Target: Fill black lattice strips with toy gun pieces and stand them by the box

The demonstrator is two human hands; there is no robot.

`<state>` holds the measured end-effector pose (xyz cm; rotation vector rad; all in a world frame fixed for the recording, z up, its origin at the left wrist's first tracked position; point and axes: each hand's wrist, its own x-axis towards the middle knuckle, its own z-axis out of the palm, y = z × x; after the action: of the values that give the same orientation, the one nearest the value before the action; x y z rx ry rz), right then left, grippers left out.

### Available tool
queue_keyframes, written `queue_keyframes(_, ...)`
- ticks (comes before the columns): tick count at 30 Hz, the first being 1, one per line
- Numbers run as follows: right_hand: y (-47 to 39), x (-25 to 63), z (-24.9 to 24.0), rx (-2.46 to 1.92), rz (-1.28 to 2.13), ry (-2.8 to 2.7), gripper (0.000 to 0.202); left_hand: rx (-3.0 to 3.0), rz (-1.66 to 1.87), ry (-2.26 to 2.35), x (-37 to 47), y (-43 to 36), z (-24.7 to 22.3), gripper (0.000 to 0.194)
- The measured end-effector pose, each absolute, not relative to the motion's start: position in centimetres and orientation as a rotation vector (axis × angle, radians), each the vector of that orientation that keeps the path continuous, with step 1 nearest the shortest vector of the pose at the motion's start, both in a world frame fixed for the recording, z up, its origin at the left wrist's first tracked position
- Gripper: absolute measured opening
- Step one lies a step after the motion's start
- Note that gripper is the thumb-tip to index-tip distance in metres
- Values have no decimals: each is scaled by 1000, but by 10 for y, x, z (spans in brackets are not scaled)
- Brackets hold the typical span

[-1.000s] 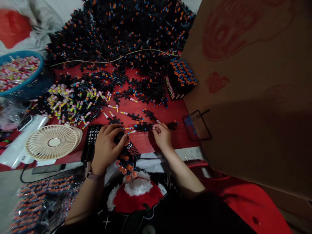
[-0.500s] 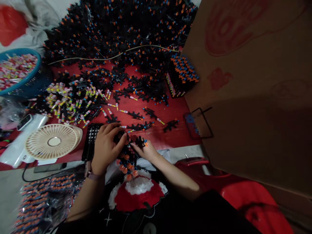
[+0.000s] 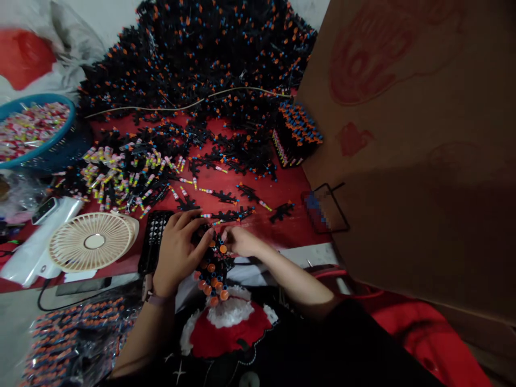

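Observation:
My left hand [image 3: 180, 248] is bent over a cluster of black toy guns [image 3: 213, 271] with orange and blue tips, at the table's front edge. Its thumb and fingers grip the upper part of the cluster. At the cluster's right side is my right hand [image 3: 238, 241], fingers curled against it; whatever its fingertips hold is hidden. Just beyond the hands, several loose black toy guns [image 3: 226, 197] lie on the red table [image 3: 258, 185], some with candy-like tubes attached. A black perforated tray [image 3: 154, 236] sits left of my left hand.
Toy guns form a big heap [image 3: 226, 48] at the back. A blue basket [image 3: 60, 142] of small tubes and a cream fan [image 3: 94, 242] stand left. A stacked block of toy guns [image 3: 298, 129] touches a large cardboard box [image 3: 387, 161] on the right.
The black toy gun that was at my right hand's fingertips is now against the cluster, its orange tip beside the others. My right hand has curled in closer. The view has shifted slightly.

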<state>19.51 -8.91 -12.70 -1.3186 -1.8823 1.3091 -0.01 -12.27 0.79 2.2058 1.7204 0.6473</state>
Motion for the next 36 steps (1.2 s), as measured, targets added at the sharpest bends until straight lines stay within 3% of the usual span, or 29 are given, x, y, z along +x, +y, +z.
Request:
queue_keyframes(5,-79,195,-124,-1348,1248,-1836,37,2237,589,1719,-1,-125,13,37)
queue_keyframes(10,-90,195,-115,-1600,993,-1920,33,2367,498,1763,11,-132,23,41)
queue_keyframes(14,-94,221,-119,-1680,915,-1862,26,2477,341,1456,20,-134,23,24)
queue_keyframes(19,-89,253,-129,-1685,787,-1639,25,2434,366,1473,20,-130,20,26)
queue_keyframes(26,-88,222,-123,-1386,1117,-1753,43,2418,363,1469,22,-129,23,27)
queue_keyframes(34,-103,224,-118,-1752,919,-2026,28,2414,388,1462,19,-131,22,29)
queue_keyframes(36,-112,239,-122,-1786,869,-2010,38,2410,397,1470,19,-131,22,29)
